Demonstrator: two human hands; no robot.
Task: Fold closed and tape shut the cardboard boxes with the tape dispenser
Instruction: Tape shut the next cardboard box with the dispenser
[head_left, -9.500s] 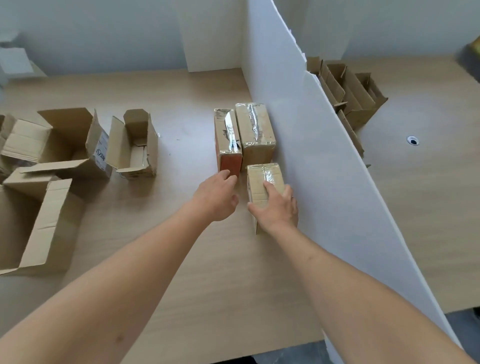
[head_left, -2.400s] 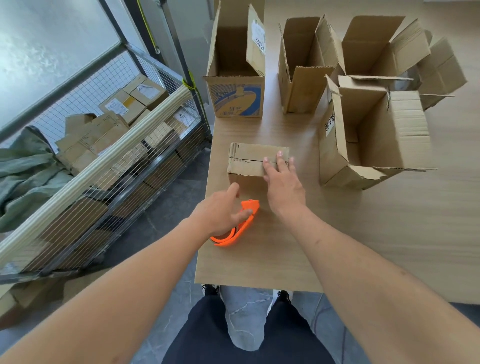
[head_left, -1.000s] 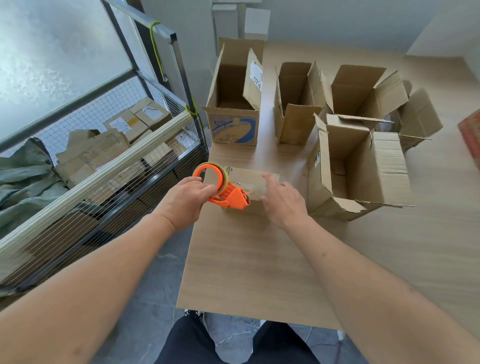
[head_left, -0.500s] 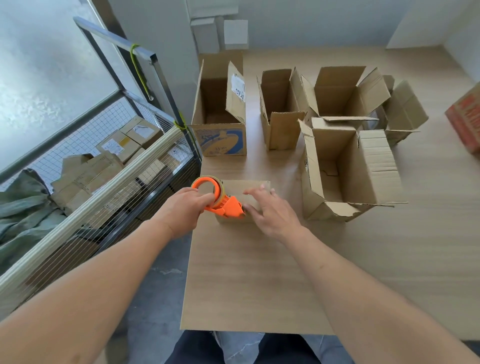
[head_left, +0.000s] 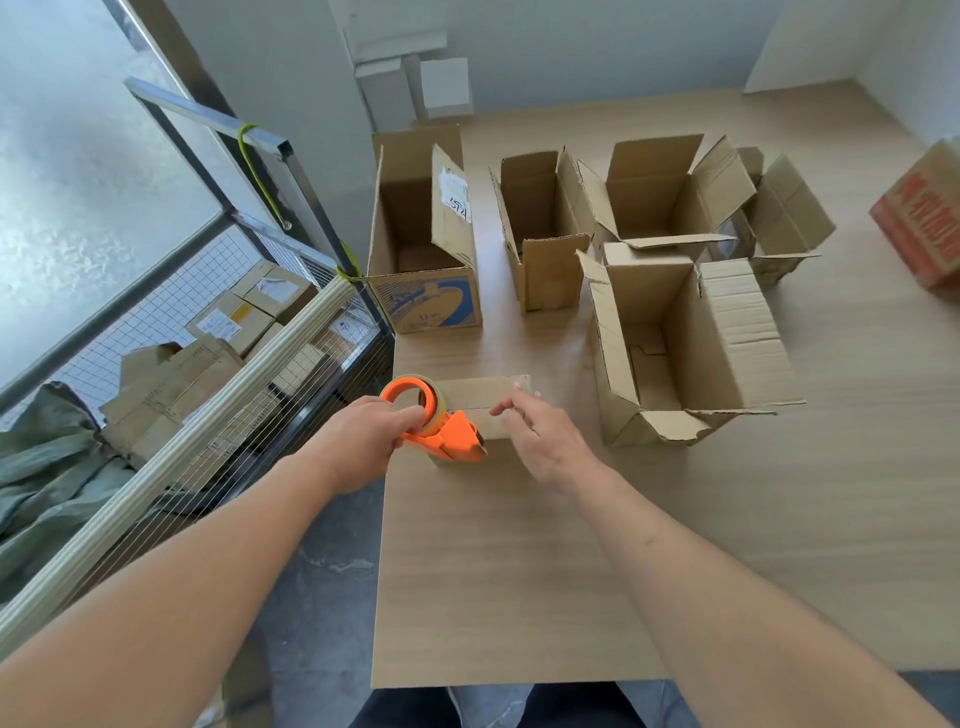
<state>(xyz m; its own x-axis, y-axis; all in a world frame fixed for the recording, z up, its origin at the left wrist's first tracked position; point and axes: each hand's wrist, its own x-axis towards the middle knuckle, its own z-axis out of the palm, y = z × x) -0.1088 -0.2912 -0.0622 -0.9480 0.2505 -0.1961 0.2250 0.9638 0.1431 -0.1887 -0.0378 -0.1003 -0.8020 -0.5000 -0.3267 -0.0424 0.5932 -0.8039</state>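
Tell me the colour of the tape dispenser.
Bright orange; the tape dispenser shows clearly in the head view, gripped in the left hand.

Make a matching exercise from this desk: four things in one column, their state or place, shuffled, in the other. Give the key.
Things
1. tape dispenser
2. small closed box
3. box with blue print
4. red-printed box

States
A. at the table's right edge, cut off by the frame
B. gripped in the left hand
C. flaps folded shut, under the right hand fingertips
D. open, standing at the table's left edge

Pairs: 1-B, 2-C, 3-D, 4-A
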